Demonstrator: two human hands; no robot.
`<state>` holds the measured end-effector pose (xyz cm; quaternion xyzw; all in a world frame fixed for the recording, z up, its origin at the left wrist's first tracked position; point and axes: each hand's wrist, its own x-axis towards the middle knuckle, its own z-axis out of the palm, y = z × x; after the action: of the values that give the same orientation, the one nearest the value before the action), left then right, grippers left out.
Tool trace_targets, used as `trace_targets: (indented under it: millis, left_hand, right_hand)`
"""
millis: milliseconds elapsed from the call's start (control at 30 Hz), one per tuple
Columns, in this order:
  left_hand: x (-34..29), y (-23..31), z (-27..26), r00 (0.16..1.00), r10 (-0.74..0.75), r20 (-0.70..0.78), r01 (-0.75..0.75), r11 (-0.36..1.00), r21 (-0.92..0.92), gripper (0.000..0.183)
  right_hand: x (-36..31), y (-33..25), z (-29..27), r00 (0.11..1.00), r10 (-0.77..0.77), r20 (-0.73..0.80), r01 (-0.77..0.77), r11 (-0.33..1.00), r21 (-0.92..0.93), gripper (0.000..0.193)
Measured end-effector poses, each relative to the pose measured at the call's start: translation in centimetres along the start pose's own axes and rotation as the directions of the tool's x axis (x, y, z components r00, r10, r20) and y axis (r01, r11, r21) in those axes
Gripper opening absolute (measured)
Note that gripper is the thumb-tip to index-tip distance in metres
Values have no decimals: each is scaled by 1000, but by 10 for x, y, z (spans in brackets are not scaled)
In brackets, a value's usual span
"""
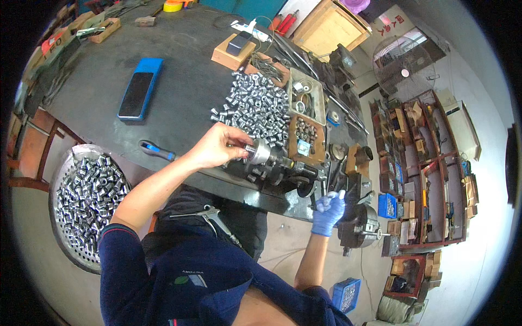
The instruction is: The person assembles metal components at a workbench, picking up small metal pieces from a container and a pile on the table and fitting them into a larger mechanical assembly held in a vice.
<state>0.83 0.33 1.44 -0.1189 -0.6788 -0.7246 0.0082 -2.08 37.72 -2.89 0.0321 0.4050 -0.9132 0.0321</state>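
My bare left hand (220, 145) pinches a small metal fitting (250, 149) between thumb and fingers. The fitting sits against the round steel chuck (261, 152) of a small bench machine (283, 168) at the table's near edge. My right hand (329, 213), in a blue glove, is to the right of the machine with its fingers curled. Whatever lies within those fingers is hidden. Behind the machine spreads a large heap of shiny metal fittings (255, 103). An air blow gun (215, 220) lies across my lap.
A perforated metal basin (56, 217) full of fittings stands left. On the table are a blue-cased phone (136, 95), a blue-black handled tool (156, 150), a wooden box of small parts (317, 156) and a pale tray (317, 108). A bench vise (359, 223) stands right, near shelves (429, 174).
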Motion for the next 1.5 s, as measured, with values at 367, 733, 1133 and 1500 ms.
trace_targets:
  millis: [367,733,1133,1500]
  left_hand:
    - [0,-7,4,996,79,-37,-75,991,108,24]
    - [2,-8,0,1000,-1,-11,1,1000,-28,22]
    - [3,-7,8,995,-90,-54,85,993,-85,19]
    - [-3,-7,8,980,-184,-73,184,983,-8,37]
  right_hand:
    - [130,-2,4,940,187,286,-274,912,305,47]
    - [44,36,-19,965,108,-239,-134,986,-94,26]
    - [133,32,-14,995,-29,-92,-3,944,-329,26]
    - [10,-20,36,955,-239,175,249,968,-40,37]
